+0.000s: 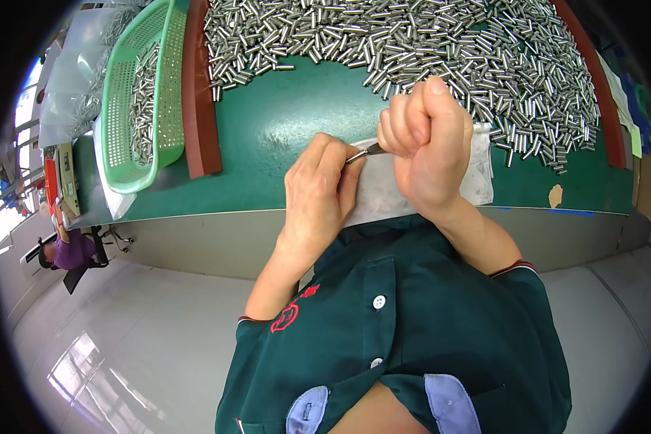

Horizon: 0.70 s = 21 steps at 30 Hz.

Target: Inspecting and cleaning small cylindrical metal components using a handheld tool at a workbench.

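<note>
My left hand (318, 195) pinches one small silver metal pin (355, 156) over the white cloth (383, 189) at the green bench's (267, 130) near edge; my right hand (427, 137) is clenched around a dark slim tool (375, 149) meeting its tip. I'm mid-fitting; next needs steady alignment

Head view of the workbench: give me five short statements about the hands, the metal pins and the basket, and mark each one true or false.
1. Both hands meet on one small metal pin. True.
2. The green basket sits by the right hand. False: it lies far left, beyond the left hand.
3. The basket is empty. False: it holds metal pins.
4. A white cloth lies under the hands. True.
5. The pile of pins lies on a red mat. False: the mat is green, with red-brown strips at its sides.
</note>
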Tool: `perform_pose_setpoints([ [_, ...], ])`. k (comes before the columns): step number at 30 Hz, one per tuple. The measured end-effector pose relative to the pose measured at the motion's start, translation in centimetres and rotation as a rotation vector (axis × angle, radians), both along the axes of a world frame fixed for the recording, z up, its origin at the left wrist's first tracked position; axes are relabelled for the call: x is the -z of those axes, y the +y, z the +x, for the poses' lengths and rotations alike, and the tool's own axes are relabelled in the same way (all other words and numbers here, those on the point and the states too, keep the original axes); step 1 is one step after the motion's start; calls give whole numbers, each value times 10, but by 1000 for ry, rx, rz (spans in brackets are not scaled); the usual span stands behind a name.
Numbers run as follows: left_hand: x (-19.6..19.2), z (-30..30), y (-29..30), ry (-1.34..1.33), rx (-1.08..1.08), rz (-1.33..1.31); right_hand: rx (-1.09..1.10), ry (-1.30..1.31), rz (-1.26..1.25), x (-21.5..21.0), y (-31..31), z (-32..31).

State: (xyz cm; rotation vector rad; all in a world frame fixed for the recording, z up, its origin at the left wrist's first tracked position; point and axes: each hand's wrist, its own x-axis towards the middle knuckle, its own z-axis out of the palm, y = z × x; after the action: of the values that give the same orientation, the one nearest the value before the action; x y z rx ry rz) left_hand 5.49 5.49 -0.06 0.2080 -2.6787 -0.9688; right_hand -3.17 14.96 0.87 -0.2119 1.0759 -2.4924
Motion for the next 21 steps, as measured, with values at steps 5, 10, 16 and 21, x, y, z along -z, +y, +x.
perform_pose_setpoints([
  [5,-3,0,-1,18,-7,-14,8,45,44,-4,-3,1],
  [10,-13,-2,-10,-88,-98,855,-9,-73,-87,2,3,-3],
  [16,-12,-5,-29,-178,37,1615,0,-72,-94,1,3,-3],
  [21,-9,-8,-30,-213,45,1736,-9,-64,-96,3,1,-4],
])
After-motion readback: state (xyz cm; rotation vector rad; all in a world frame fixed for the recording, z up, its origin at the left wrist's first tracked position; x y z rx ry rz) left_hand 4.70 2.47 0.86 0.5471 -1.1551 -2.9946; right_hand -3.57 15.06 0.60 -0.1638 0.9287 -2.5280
